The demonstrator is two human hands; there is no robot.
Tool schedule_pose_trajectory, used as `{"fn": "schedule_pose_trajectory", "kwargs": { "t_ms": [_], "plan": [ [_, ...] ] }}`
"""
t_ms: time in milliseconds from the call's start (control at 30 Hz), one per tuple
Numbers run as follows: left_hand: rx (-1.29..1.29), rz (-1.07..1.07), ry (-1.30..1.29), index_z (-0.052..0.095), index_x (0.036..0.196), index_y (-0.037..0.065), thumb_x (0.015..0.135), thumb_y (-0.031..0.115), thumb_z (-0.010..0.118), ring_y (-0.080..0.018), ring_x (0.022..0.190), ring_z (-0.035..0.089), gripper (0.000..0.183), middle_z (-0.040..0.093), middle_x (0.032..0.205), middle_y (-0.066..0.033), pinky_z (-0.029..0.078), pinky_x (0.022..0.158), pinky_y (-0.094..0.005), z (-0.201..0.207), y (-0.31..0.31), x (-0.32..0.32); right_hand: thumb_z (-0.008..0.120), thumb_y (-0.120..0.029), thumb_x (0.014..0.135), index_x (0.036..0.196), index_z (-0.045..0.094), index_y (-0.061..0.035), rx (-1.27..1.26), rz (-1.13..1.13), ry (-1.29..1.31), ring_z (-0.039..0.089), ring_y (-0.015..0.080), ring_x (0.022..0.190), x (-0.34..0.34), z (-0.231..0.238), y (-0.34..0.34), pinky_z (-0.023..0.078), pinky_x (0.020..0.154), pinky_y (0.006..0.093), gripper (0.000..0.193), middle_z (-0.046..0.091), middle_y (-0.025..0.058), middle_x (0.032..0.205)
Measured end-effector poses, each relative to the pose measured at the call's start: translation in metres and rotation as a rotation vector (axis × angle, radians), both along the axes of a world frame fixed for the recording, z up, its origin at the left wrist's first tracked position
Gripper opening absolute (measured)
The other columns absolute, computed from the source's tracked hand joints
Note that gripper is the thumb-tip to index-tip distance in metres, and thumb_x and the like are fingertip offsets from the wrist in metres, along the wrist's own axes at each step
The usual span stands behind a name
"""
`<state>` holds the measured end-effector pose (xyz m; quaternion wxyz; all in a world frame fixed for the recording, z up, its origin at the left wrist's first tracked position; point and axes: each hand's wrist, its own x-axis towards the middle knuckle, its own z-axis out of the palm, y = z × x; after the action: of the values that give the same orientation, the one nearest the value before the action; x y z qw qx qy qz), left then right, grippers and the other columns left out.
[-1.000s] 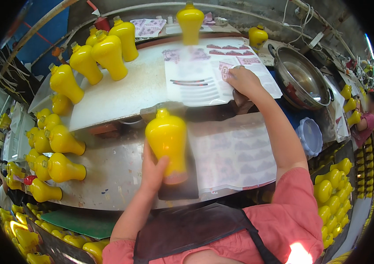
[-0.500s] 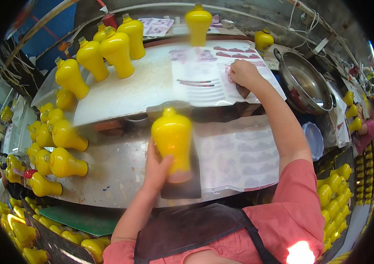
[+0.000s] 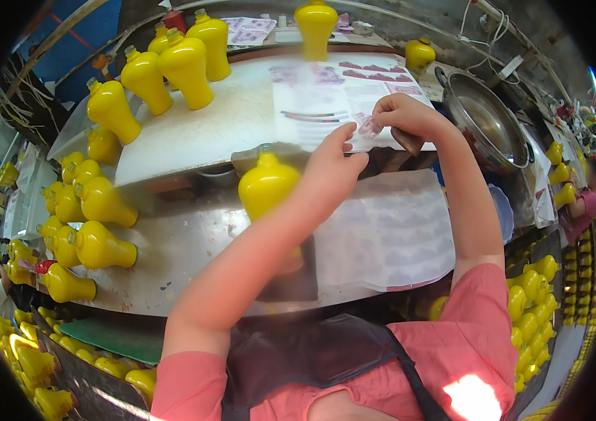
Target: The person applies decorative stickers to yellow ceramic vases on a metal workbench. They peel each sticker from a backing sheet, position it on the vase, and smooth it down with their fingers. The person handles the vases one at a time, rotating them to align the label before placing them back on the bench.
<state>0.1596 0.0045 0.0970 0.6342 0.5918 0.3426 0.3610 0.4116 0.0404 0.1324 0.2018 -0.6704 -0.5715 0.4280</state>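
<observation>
My right hand (image 3: 410,116) pinches a small pinkish patterned decal (image 3: 365,126) at the near edge of the white printed sheet (image 3: 319,98). A flat brown scraper-like piece (image 3: 407,141) is tucked beneath the same hand. Reaching across toward the decal, my left hand (image 3: 336,167) holds nothing, its thumb and forefinger apart. A glossy yellow vase (image 3: 266,186) stands near me on a dark pad (image 3: 291,288), its lower part mostly covered by my left forearm. On the sheet lie dark red scalloped decals (image 3: 376,73) and thin dark curved strips (image 3: 314,116).
Several yellow vases (image 3: 185,67) stand on the raised white board (image 3: 235,105), and more (image 3: 105,203) crowd the left. One vase (image 3: 315,28) is at the back. A wide metal pan (image 3: 487,123) sits right. A translucent sheet (image 3: 382,231) covers the lower tabletop.
My left hand has let go of the yellow vase and moved up and right toward the decal. The decal now shows lifted in my right hand's fingers.
</observation>
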Motion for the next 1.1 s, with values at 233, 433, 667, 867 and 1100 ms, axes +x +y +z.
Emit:
{"fn": "schedule_pose_trajectory", "kwargs": {
  "t_ms": [233, 433, 667, 867, 1100],
  "plan": [
    [-0.263, -0.066, -0.211, 0.063, 0.127, -0.004, 0.091, 0.017, 0.079, -0.0130, 0.093, 0.062, 0.045, 0.069, 0.106, -0.0071, 0.050, 0.082, -0.0288, -0.003, -0.004, 0.013, 0.069, -0.014, 0.095, 0.094, 0.068, -0.0038, 0.097, 0.015, 0.250, 0.059, 0.0035, 0.074, -0.032, 0.016, -0.063, 0.044, 0.063, 0.0187, 0.010, 0.069, -0.0005, 0.088],
    [-0.244, -0.186, -0.158, 0.073, 0.112, 0.003, 0.092, 0.012, 0.075, -0.0104, 0.091, 0.065, 0.022, 0.072, 0.101, -0.0022, 0.052, 0.085, -0.0261, 0.005, -0.014, -0.028, 0.064, -0.017, 0.096, 0.138, 0.067, -0.0096, 0.182, -0.021, 0.179, 0.055, 0.0022, 0.073, -0.049, 0.029, -0.101, 0.048, 0.065, 0.0222, 0.042, 0.068, -0.0012, 0.090],
    [-0.073, -0.420, 0.108, 0.072, 0.103, 0.003, 0.093, 0.012, 0.068, -0.0069, 0.085, 0.061, 0.013, 0.070, 0.094, 0.0005, 0.049, 0.079, -0.0225, 0.043, -0.025, -0.083, 0.063, -0.013, 0.091, 0.135, 0.067, -0.0078, 0.103, 0.239, 0.309, 0.052, 0.0055, 0.048, -0.102, 0.034, -0.128, 0.041, 0.044, 0.0188, 0.044, 0.064, 0.0011, 0.074],
    [0.160, -0.271, 0.280, 0.071, 0.101, 0.002, 0.095, 0.012, 0.067, -0.0080, 0.086, 0.062, 0.012, 0.070, 0.093, -0.0006, 0.050, 0.083, -0.0242, 0.059, -0.033, -0.123, 0.066, -0.014, 0.091, 0.128, 0.067, -0.0042, 0.060, 0.100, 0.373, 0.047, 0.0051, 0.045, -0.139, 0.033, -0.145, 0.038, 0.040, 0.0209, 0.038, 0.064, 0.0030, 0.073],
    [0.313, -0.217, 0.304, 0.071, 0.106, -0.003, 0.096, 0.007, 0.067, -0.0072, 0.088, 0.063, 0.014, 0.071, 0.095, -0.0017, 0.052, 0.082, -0.0240, 0.064, -0.038, -0.143, 0.074, -0.025, 0.093, 0.111, 0.073, -0.0006, 0.122, 0.042, 0.336, 0.055, 0.0068, 0.046, -0.166, 0.011, -0.161, 0.043, 0.042, 0.0253, 0.031, 0.068, 0.0052, 0.065]
  ]
}}
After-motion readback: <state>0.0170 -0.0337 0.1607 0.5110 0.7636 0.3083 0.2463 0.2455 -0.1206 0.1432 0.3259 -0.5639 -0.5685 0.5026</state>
